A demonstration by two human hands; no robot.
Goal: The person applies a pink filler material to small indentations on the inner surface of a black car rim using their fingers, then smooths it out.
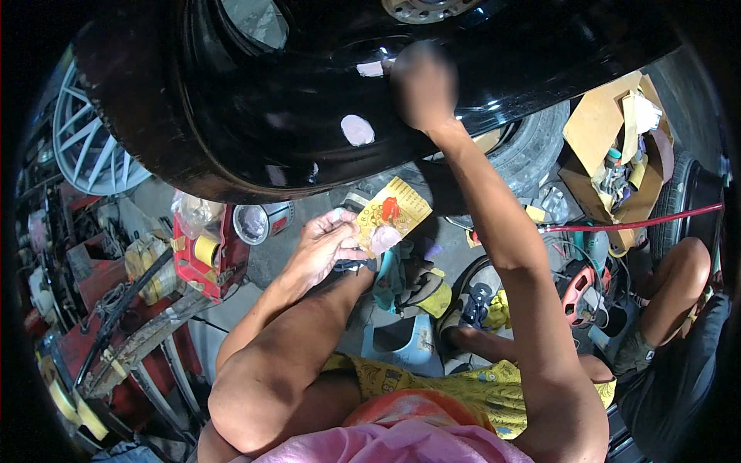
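Note:
My left hand (328, 243) pinches a yellow printed card (413, 202) by its edge. On the card sit a red dab (390, 208) and a mound of pale pink paste (384, 238). Stretched out over a glossy black curved panel (270, 116), my right hand (424, 86) is blurred, so its fingers and anything in them cannot be made out. Just left of it is a pale pink patch (370, 69) on the panel. A rounder pink patch (357, 130) lies lower down, apart from both hands.
An open can (262, 221) stands left of my left hand, near a red bin (224, 270). Beneath the panel lies a tyre (532, 147). At right are a cardboard box (594, 131), a red hose (633, 226) and another person's knee (683, 270). A light-blue stool (421, 339) stands below.

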